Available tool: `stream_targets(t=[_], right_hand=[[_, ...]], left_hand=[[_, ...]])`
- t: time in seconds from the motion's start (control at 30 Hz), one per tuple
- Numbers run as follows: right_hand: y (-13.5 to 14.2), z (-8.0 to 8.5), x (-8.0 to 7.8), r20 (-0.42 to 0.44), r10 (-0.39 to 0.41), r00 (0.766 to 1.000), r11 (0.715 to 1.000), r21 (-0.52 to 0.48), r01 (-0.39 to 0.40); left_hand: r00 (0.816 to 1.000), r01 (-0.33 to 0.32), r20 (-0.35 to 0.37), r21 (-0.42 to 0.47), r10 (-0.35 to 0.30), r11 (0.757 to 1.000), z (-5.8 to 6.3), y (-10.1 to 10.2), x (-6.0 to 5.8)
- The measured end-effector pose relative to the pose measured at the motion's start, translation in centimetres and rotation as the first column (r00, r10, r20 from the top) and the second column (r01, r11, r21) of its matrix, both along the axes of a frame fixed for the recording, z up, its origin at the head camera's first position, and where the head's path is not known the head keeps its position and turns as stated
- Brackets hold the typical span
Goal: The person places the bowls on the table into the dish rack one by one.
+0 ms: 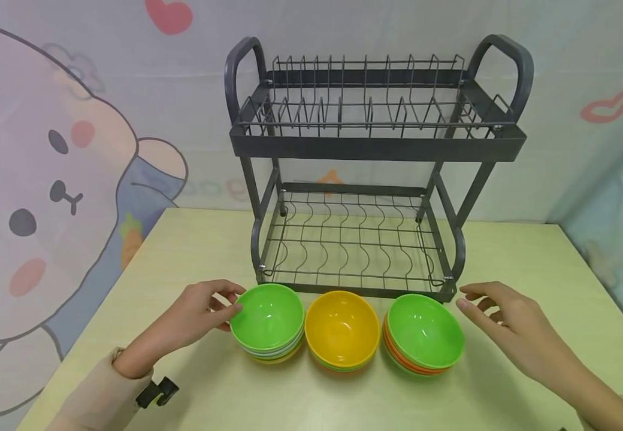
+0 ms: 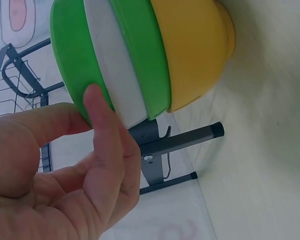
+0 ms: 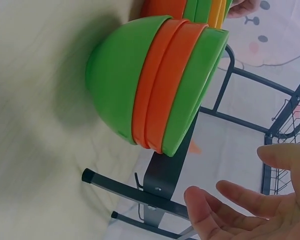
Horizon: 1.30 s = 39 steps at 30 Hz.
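Note:
Three stacks of bowls stand in a row. My left hand (image 1: 203, 311) is at the left stack and pinches the rim of its top green bowl (image 1: 267, 317) between thumb and finger. In the left wrist view, white, green and yellow bowls (image 2: 197, 55) sit nested beneath that green one. The middle stack has a yellow bowl (image 1: 342, 329) on top. On the right stack the top bowl (image 1: 425, 331) is green, with orange bowls (image 3: 162, 85) and another green one under it. My right hand (image 1: 511, 320) hovers just right of that stack, fingers loosely bent, touching nothing.
A dark two-tier dish rack (image 1: 378, 149) stands right behind the bowls. Its upper tier has wire dividers and its lower shelf (image 1: 351, 239) is wavy wire. The pale table (image 1: 198, 251) reaches a printed cloth backdrop (image 1: 193, 102) at the back.

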State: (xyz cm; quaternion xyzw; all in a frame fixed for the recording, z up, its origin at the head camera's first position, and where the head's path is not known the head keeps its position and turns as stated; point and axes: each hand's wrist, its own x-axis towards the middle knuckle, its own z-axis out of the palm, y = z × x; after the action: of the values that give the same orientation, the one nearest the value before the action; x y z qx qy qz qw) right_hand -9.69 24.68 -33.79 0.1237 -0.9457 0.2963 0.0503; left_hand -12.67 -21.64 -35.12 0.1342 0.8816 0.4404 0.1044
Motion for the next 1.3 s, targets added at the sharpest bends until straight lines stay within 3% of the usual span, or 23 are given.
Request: stream_targets(t=[0.4,0.63,0.9,1.3], right_hand=[[-0.6,0.3,-0.5,0.038,0.043,0.998,0.998,-0.042,-0.041],[-1.2,0.5,-0.8,0.058,0.066,0.996,0.996,-0.07,-0.062],[-1.9,0.6,-1.2,0.055,0.098,0.994,0.99,-0.104,-0.092],[-2.9,1.2,-1.6,0.124,0.174,0.977,0.966,-0.216,-0.144]], left_hand=[[1.0,0.007,0.03,0.027,-0.007,1.0,-0.1,0.1,-0.1],[1.0,0.012,0.009,0.016,-0.012,1.0,-0.1,0.0,-0.3],[1.0,0.017,-0.003,0.021,-0.017,1.0,0.5,0.4,-0.2],[0.999,0.031,-0.041,-0.002,-0.031,1.0,1.6,1.0,-0.4]])
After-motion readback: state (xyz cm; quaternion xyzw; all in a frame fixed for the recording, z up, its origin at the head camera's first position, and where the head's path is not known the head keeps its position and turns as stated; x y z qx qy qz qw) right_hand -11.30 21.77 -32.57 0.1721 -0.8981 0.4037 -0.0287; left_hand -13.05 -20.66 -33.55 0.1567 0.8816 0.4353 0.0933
